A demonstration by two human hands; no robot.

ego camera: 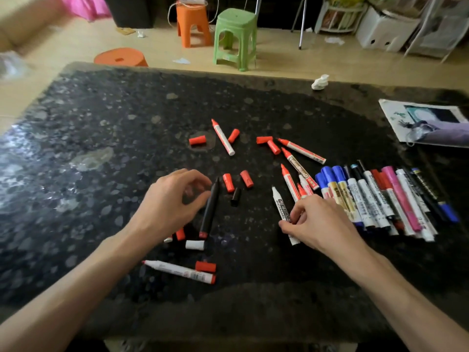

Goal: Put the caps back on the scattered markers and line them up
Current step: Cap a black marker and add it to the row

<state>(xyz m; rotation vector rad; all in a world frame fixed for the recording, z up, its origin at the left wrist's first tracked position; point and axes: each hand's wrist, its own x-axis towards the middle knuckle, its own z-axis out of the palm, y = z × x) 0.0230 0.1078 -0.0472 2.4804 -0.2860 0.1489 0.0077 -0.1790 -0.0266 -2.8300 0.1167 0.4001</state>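
At the centre of the frame the left hand (170, 201) hung over the dark bench (101, 123), its fingers curled beside a black marker (212, 204); whether they pinched it or only touched it could not be told. Lower right of centre, the right hand (322, 222) had its fingers grasping a white whiteboard marker (280, 207), just beside the row of capped markers (375, 199) at the right. Loose red caps (197, 140) and uncapped red markers (223, 137) lay scattered above both hands.
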